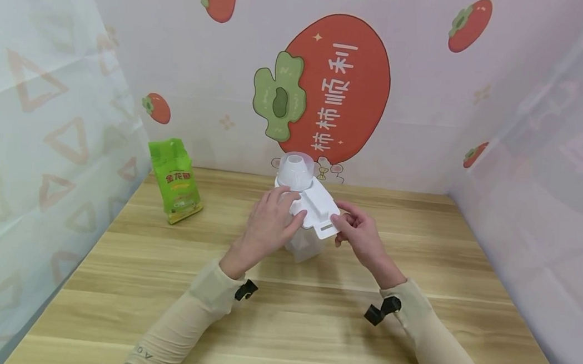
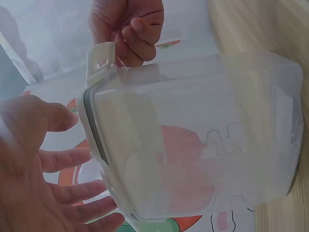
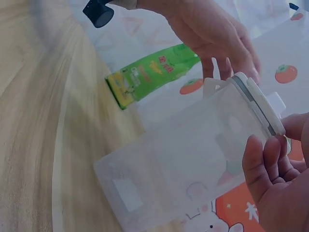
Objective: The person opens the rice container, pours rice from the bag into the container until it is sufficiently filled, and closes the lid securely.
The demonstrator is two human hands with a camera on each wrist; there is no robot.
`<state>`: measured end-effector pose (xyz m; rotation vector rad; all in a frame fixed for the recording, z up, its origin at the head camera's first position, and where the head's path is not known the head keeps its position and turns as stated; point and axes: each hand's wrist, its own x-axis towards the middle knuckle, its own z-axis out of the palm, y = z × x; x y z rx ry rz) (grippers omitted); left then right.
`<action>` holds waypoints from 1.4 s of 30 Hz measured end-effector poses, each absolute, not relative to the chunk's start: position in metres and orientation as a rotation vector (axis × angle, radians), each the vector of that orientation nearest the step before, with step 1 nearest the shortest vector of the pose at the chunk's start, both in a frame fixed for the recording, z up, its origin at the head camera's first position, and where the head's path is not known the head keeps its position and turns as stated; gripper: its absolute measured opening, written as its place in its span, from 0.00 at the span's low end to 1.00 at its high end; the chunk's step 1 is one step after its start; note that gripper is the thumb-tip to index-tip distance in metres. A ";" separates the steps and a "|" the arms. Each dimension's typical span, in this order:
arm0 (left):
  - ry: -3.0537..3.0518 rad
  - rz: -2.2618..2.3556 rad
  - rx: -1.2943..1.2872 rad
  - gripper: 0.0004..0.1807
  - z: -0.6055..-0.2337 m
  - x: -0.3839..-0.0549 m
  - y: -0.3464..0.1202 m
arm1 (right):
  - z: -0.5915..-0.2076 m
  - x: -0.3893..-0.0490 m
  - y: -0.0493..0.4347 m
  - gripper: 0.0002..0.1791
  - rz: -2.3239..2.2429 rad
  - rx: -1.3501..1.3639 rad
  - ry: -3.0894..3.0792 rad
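A translucent storage container [image 1: 304, 244] with a white lid [image 1: 315, 200] stands upright on the table. A white cone-shaped spout under a clear cup [image 1: 295, 170] rises from the lid's far end. My left hand [image 1: 269, 219] rests its spread, relaxed fingers on the lid's left side; the left wrist view shows these fingers [image 2: 82, 191] along the lid's edge. My right hand [image 1: 363, 236] pinches a slotted latch flap [image 1: 326, 228] at the lid's near right between thumb and fingers. That flap sticks outward from the lid. Another flap [image 3: 212, 86] juts out near my left hand in the right wrist view.
A green and yellow packaged bag [image 1: 175, 180] stands on the wooden table [image 1: 302, 327], to the container's left. Behind is a pale cloth backdrop [image 1: 417, 100] printed with red fruit, and cloth walls flank both sides.
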<state>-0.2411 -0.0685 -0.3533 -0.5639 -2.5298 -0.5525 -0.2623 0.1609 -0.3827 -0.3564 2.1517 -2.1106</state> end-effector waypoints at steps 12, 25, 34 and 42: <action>-2.519 -0.718 -0.495 0.29 -0.351 -0.240 -0.060 | -0.383 -0.250 0.154 0.25 -2.050 -0.443 2.136; -2.546 -0.663 -0.500 0.33 -0.350 -0.239 -0.052 | -0.383 -0.237 0.153 0.24 -2.041 -0.474 2.132; -2.552 -0.660 -0.526 0.26 -0.349 -0.237 -0.050 | -0.385 -0.238 0.157 0.18 -2.045 -0.563 2.206; -2.490 -0.671 -0.638 0.20 -0.350 -0.233 -0.053 | -0.384 -0.247 0.158 0.16 -2.121 -0.537 2.286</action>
